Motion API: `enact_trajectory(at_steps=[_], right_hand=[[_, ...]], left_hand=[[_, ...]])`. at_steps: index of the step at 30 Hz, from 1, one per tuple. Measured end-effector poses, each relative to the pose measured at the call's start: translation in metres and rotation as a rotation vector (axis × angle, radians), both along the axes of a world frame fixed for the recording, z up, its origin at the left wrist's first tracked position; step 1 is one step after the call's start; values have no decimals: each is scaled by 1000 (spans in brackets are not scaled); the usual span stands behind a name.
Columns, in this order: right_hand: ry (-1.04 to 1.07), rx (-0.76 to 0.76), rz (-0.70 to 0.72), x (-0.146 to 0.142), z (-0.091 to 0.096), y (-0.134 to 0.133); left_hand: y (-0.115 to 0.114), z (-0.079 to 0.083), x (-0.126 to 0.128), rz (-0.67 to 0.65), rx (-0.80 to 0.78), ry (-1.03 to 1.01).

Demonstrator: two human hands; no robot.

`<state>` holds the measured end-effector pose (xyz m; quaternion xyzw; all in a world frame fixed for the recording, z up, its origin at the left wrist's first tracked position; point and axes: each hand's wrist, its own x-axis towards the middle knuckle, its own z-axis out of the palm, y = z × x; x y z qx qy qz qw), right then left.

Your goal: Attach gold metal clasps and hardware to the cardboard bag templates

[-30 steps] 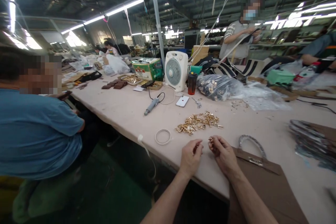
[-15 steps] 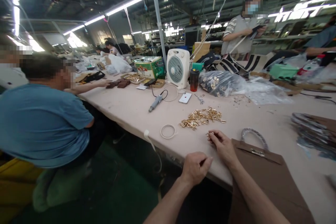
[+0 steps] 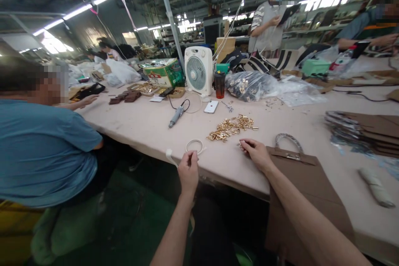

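My left hand [image 3: 188, 171] is at the table's front edge with its fingers closed together. Its fingertips overlap the near rim of a roll of white tape [image 3: 188, 144]; whether they grip it I cannot tell. Over the tabletop, my right hand [image 3: 256, 154] pinches a small gold-coloured metal piece [image 3: 239, 145]. Just beyond that hand lies a loose pile of gold-coloured metal fittings [image 3: 229, 128]. A brown handbag [image 3: 299, 187] with a wrapped handle and a metal clasp lies beside my right forearm, its lower part hanging over the table edge.
A corded electric screwdriver [image 3: 177, 116], a phone [image 3: 211, 107], a cup of dark drink [image 3: 220, 85] and a fan [image 3: 198, 70] stand or lie farther back. Stacked brown bag parts [image 3: 370, 131] are at right. A co-worker in blue [image 3: 46, 145] sits at left.
My left hand has moved left and forward to the tape roll. My right hand stays beside the gold pile, still pinching. The view has shifted right.
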<state>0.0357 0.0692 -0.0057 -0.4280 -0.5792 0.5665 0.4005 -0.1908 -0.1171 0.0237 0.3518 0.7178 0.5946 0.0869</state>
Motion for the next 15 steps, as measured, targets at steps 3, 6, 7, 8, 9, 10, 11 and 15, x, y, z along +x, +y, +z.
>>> enact_trajectory(at_steps=[3,6,7,8,9,10,11,15], right_hand=[[4,19,16,-2,2,-3],[3,63,-2,-4,11,-13],[10,88,-8,-5,16,-17],[24,106,7,-6,21,-22],[46,124,41,-6,26,-27],[78,150,78,-6,31,-32],[108,174,126,-5,35,-38],[181,225,172,28,51,-55]], left_hand=[[1,4,-6,7,10,-51],[2,3,1,-60,-50,-76],[4,1,7,-90,-74,-83],[8,-1,13,-125,-88,-96],[13,-3,21,-175,-92,-118],[19,-5,29,-241,-87,-140],[25,-7,38,-329,-88,-161],[47,-3,68,-567,-126,-181]])
